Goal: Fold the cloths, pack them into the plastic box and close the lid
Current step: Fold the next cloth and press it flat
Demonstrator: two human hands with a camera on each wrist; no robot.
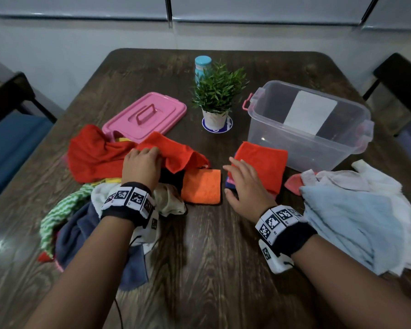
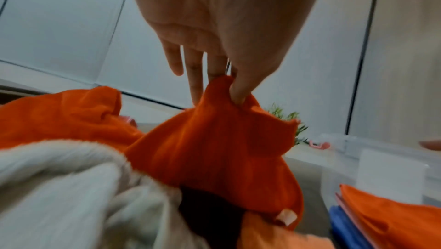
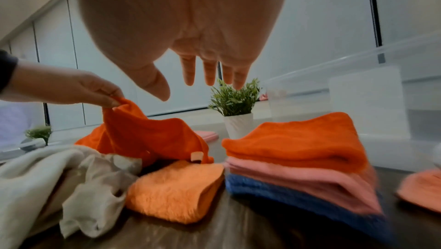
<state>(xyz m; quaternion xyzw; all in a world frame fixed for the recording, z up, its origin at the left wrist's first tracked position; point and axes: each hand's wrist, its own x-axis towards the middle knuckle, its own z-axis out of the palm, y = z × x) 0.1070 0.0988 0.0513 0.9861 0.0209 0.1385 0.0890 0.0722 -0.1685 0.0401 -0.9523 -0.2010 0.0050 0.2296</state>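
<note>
My left hand [image 1: 144,160] pinches the edge of a loose red-orange cloth [image 1: 173,150] and lifts it off the heap at the left; the pinch shows in the left wrist view [image 2: 235,90] and from the side in the right wrist view [image 3: 109,100]. My right hand [image 1: 241,181] hovers open, fingers spread, by a folded stack [image 3: 300,160] of red-orange, pink and blue cloths. A folded orange cloth [image 1: 202,186] lies flat between the hands. The clear plastic box [image 1: 309,129] stands empty at the right. Its pink lid [image 1: 145,116] lies at the back left.
A potted plant [image 1: 217,98] on a coaster and a teal bottle [image 1: 202,66] stand mid-table. Unfolded cloths are heaped at the left [image 1: 81,210]. Light blue and white cloths [image 1: 356,217] lie at the right. Chairs flank the wooden table [image 1: 211,269].
</note>
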